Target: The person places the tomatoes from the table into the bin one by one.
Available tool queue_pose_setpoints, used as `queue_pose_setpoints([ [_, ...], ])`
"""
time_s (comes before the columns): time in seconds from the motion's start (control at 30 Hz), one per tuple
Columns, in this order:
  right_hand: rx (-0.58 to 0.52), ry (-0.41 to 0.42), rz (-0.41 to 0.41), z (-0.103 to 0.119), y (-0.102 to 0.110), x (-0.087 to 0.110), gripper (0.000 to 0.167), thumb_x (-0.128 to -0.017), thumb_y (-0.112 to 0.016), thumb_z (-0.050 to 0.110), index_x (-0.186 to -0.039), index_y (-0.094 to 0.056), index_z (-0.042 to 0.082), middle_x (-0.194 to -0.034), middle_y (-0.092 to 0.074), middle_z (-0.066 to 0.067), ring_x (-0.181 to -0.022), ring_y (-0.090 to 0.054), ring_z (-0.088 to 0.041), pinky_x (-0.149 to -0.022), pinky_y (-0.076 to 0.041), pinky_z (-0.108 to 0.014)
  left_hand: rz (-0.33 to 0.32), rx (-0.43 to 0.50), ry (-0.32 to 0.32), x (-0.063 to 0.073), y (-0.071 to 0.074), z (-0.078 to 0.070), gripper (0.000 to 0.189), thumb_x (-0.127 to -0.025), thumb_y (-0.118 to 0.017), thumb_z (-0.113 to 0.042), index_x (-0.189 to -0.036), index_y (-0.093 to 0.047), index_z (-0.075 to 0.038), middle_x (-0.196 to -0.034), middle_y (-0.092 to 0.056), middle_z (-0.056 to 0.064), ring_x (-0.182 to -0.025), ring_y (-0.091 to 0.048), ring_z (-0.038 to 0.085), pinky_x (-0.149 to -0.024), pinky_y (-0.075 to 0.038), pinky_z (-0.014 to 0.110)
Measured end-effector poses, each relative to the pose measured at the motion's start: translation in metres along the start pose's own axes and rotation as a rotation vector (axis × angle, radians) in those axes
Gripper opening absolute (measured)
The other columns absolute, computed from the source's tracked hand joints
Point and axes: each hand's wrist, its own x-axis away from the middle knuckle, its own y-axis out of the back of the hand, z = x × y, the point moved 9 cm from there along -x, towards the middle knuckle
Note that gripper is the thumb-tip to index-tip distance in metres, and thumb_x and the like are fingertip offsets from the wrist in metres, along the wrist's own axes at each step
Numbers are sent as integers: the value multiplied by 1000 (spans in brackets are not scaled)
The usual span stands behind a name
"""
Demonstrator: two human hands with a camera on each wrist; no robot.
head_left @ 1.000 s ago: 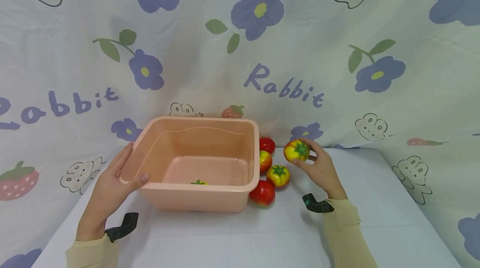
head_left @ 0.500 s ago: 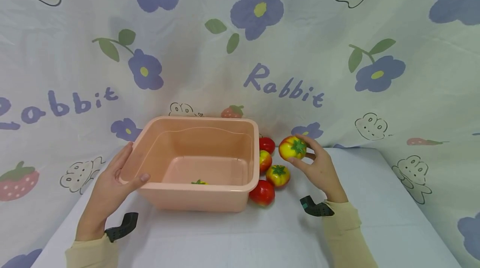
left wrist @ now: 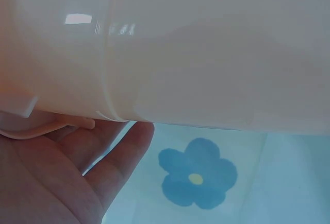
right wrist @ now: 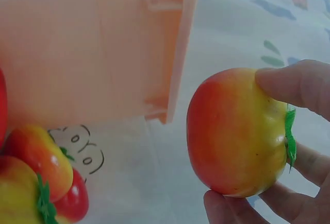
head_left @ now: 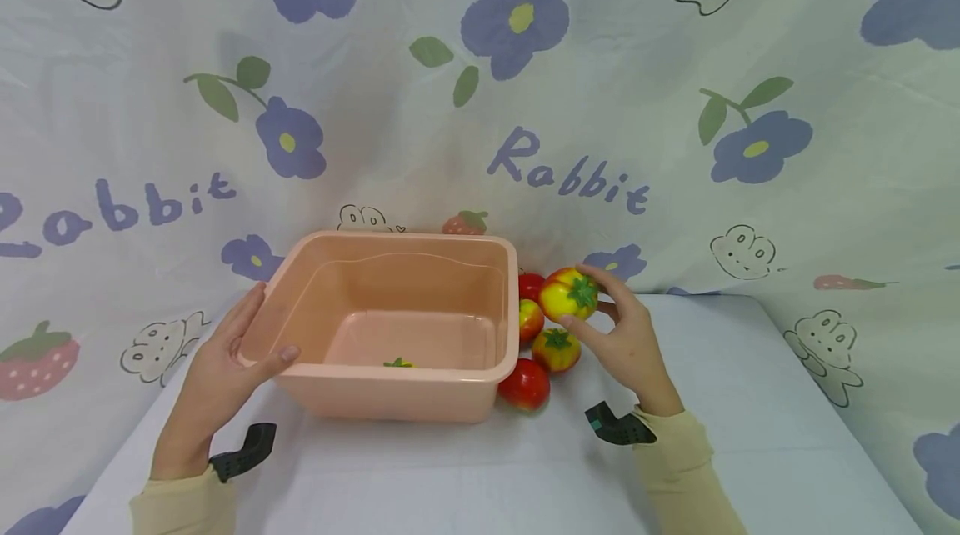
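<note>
Currently, the left hand (head_left: pixel 217 377) grips the pink bin (head_left: pixel 390 393) while the right hand (head_left: pixel 630 347), fingers parted, pinches a yellow-red fruit (head_left: pixel 561 297).

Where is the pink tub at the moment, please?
In the head view, the pink tub is on the white table, left of centre, between the left hand holding its left end and several fruits by its right side.

My right grip (head_left: pixel 628 342) is farther left than a second ago, bringing the yellow-and-red fruit (head_left: pixel 564 295) nearer the pink tub (head_left: pixel 397 395); from my head view, it now partly hides the rearmost red fruit (head_left: pixel 529 284).
</note>
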Motion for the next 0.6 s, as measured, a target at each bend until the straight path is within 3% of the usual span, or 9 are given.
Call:
queue_pose_setpoints([
  [0.23, -21, 61, 0, 16, -7, 3, 63, -86, -80, 13, -143, -54, 12, -142, -56, -1, -125, -54, -17, -100, -49, -25, -2, -6, -1, -1, 1, -1, 97, -89, -77, -27, -162, -14, -27, -168, -14, 9, -144, -25, 50, -107, -25, 75],
  [0.43, -30, 102, 27, 31, -17, 5, 65, -85, -80, 12, -144, -53, 13, -144, -54, -1, -128, -53, -18, -103, -50, -39, -2, -18, 9, -2, 0, -1, 98, -89, -77, -29, -163, -12, -27, -168, -13, 11, -143, -25, 53, -104, -27, 77],
  [0.6, -63, 127, 40, 41, -27, 5, 67, -84, -81, 10, -145, -52, 15, -143, -54, 1, -126, -53, -16, -103, -50, -38, 1, -19, 20, -2, -1, 1, 98, -89, -77, -30, -163, -12, -27, -168, -11, 12, -145, -22, 52, -105, -25, 78],
])
